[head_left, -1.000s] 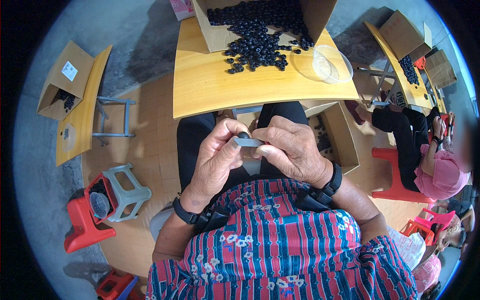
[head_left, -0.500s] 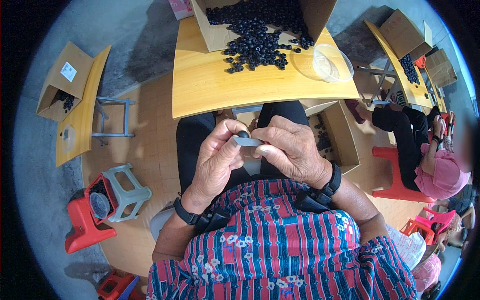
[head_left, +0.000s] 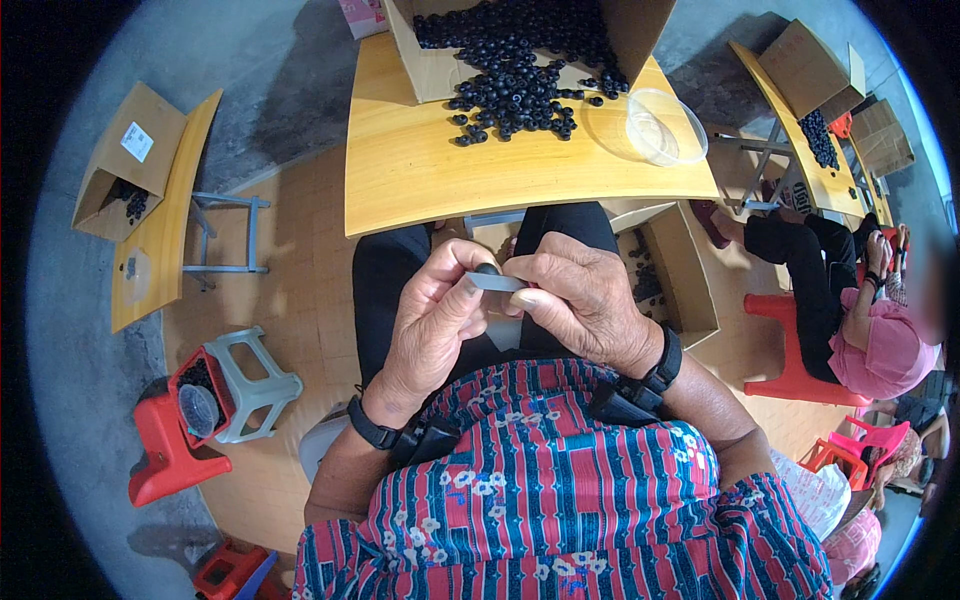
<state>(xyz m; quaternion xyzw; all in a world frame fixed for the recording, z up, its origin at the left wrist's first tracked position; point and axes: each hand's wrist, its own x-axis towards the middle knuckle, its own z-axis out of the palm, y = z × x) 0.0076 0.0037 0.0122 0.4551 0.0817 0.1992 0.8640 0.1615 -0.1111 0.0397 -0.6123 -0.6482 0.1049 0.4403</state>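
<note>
Above my lap, just in front of the table edge, both hands are close together. Pinched between the thumb and fingers of my left hand (head_left: pixel 430 318) is a small round black piece (head_left: pixel 486 269), mostly covered by the fingers. My right hand (head_left: pixel 585 298) is closed on a short flat grey blade (head_left: pixel 496 283), whose far end lies against the black piece and by the left thumb. Its handle, if any, is hidden in my right fingers. Many similar black pieces (head_left: pixel 515 105) lie piled on the yellow table (head_left: pixel 450 190), spilling from a cardboard box (head_left: pixel 640 40).
A clear plastic tub (head_left: pixel 690 135) stands at the table's right. Below it, an open cardboard box (head_left: pixel 688 275) on the floor holds black pieces. Red and grey stools (head_left: pixel 258 385) are at left, with another table (head_left: pixel 150 285). Another person (head_left: pixel 880 335) sits at right.
The blade has tilted slightly against the black piece, which shows a little less of its dark top. Both hands stay in nearly the same place and keep their grips.
</note>
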